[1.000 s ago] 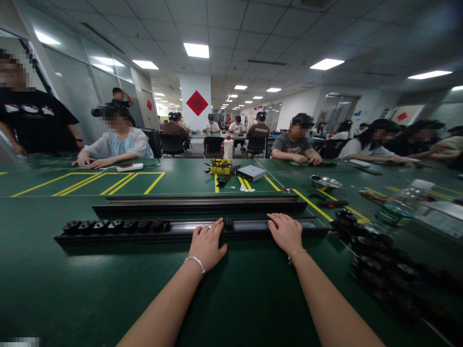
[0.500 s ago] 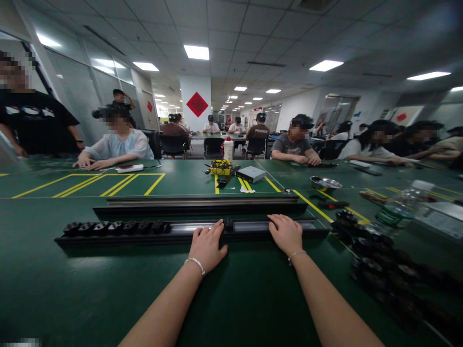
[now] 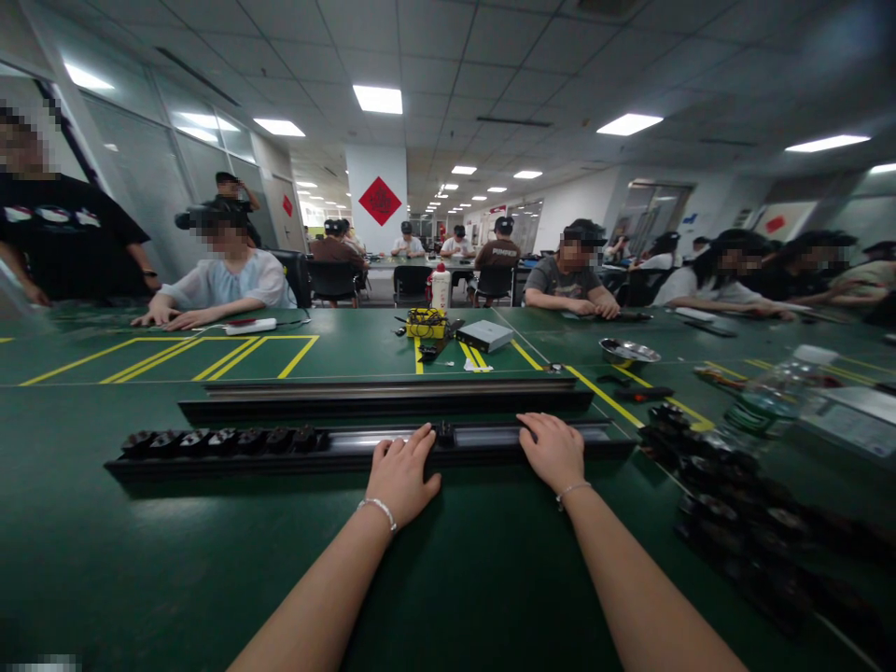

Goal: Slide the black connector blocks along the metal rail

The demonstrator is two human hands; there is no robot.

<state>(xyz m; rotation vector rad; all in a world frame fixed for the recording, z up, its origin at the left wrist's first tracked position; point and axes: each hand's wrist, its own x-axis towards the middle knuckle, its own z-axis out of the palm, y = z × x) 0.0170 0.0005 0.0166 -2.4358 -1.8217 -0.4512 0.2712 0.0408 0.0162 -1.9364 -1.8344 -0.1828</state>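
A long black rail [image 3: 490, 447] with a shiny inner channel lies crosswise on the green table. Several black socket-like modules [image 3: 224, 439] sit in its left part, and one small black module [image 3: 445, 434] stands alone near its middle. My left hand [image 3: 401, 471] rests on the rail just left of that lone module, fingers stretched and thumb apart. Farther right, my right hand [image 3: 553, 450] lies over the rail's near edge with its fingers extended. Neither hand appears to grip anything, though the fingertips' contact with the channel is partly hidden.
Behind lies a second black rail [image 3: 392, 403]. To the right are piled black modules [image 3: 735, 513], a plastic bottle [image 3: 780, 401] and a metal bowl [image 3: 630, 353]. A yellow basket [image 3: 426, 324] and a grey box [image 3: 484, 335] stand farther back; people sit around the table.
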